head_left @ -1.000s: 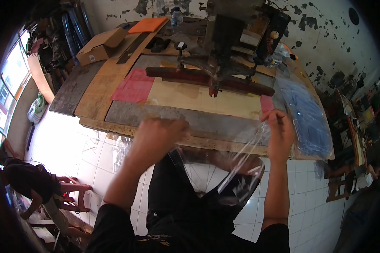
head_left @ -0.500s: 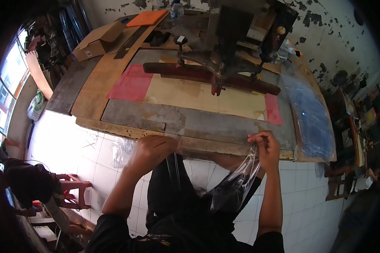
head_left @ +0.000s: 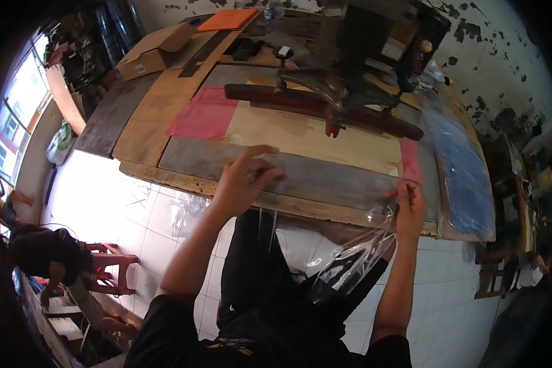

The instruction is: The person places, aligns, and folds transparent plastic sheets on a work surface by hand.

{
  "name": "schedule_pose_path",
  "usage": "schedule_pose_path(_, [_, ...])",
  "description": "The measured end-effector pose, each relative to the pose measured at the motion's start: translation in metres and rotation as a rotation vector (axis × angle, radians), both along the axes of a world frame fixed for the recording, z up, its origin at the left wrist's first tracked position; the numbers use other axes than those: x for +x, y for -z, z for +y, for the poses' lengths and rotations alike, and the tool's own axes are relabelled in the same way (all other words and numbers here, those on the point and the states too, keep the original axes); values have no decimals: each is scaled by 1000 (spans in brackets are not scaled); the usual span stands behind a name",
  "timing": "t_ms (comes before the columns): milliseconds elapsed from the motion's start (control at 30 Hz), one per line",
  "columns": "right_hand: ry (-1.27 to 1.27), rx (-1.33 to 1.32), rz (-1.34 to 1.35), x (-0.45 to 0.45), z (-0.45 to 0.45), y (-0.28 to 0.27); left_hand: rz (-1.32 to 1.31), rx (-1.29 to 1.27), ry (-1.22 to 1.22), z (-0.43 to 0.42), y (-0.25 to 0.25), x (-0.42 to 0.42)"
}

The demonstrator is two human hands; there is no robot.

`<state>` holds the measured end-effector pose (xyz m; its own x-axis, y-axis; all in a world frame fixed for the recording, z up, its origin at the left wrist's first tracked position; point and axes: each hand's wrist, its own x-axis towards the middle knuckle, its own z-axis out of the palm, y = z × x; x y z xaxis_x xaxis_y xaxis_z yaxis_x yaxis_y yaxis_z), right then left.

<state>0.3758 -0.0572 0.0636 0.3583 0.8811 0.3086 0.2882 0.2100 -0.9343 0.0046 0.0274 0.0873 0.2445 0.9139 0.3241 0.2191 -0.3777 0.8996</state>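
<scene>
A clear plastic sheet [head_left: 349, 260] hangs over the table's front edge and down across my lap, creased and shiny on the right. My left hand [head_left: 242, 181] is raised over the front of the grey plate [head_left: 196, 153], thumb and a curled finger close together at the sheet's upper left, index finger held apart. My right hand [head_left: 412, 205] pinches the sheet's upper right near the plate's front right corner. Behind both hands lies a cream panel [head_left: 313, 141] with a pink piece [head_left: 205, 113] at its left end. A dark red metal bar [head_left: 319, 111] stands above the panel.
The bar belongs to a dark machine [head_left: 362, 43] at the back. Blue-tinted plastic sheets [head_left: 460, 178] lie at the table's right. An open cardboard box [head_left: 156, 52] and an orange item [head_left: 229, 19] stand back left. Another person [head_left: 43, 254] is by a red stool [head_left: 113, 267].
My left hand has lifted from the table's front edge and moved forward over the grey plate. The right hand stays on the sheet. My view has shifted slightly.
</scene>
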Motion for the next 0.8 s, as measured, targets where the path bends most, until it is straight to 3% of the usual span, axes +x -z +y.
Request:
schedule_pose_path(200, [110, -64, 41, 6, 1, 6, -29, -196, 86, 17, 2, 5])
schedule_pose_path(400, [138, -73, 40, 2, 1, 5, -142, -176, 84, 11, 3, 4])
schedule_pose_path(800, [108, -40, 71, 4, 0, 6, -71, -109, 116, 12, 4, 0])
